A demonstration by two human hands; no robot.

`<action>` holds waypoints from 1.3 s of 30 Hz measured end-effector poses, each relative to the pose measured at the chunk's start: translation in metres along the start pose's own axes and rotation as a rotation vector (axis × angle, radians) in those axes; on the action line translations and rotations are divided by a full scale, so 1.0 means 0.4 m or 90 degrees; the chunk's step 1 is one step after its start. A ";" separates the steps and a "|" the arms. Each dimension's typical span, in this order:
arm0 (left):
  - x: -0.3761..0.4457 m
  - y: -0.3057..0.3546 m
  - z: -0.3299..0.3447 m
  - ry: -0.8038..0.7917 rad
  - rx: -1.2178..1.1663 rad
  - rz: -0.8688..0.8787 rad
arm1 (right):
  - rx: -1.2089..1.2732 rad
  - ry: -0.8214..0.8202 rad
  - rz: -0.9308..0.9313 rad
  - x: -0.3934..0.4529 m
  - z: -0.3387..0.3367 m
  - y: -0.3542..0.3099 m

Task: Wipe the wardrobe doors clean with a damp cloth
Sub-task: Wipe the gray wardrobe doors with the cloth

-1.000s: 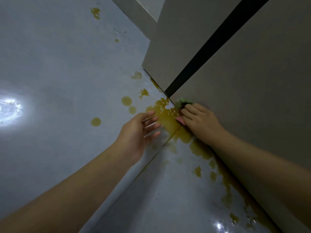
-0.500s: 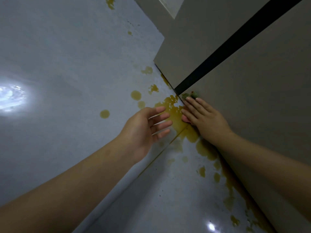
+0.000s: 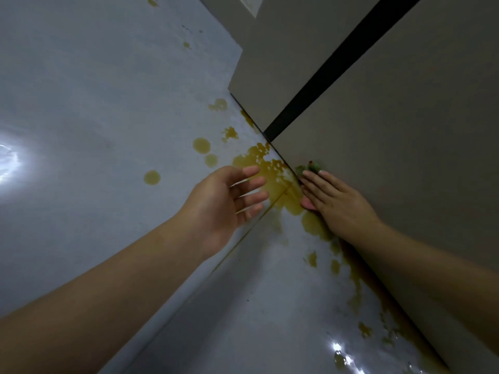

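At the wardrobe door's (image 3: pixel 391 136) bottom edge, the right hand (image 3: pixel 337 203) is pressing flat-fingered on a green cloth (image 3: pixel 310 167); the left hand (image 3: pixel 224 206) is hovering spread, and the cloth risks dragging the floor's (image 3: pixel 94 103) yellow spill (image 3: pixel 270 171) onto the panel.

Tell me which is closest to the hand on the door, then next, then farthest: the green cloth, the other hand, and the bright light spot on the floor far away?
From the right hand on the wardrobe door:
1. Green cloth, under its fingertips, against the door.
2. Left hand, beside it, over the floor spill.
3. Bright light spot, at the far left edge of the floor.
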State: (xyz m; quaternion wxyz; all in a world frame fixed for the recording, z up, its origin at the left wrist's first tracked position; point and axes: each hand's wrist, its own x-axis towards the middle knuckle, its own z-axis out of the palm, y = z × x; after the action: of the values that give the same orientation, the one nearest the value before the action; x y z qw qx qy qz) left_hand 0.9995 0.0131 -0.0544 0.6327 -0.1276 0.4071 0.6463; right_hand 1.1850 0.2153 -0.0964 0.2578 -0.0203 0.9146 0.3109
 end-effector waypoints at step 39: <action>0.041 -0.433 0.320 -0.115 0.181 -0.187 | -0.069 -0.370 0.025 -0.814 0.310 -0.202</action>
State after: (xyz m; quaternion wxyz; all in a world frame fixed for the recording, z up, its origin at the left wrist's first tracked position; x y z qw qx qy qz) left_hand 1.2011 0.0901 -0.0472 0.7654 -0.0370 0.4128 0.4923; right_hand 1.5399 0.1818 -0.0676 0.5016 0.0736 0.7847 0.3567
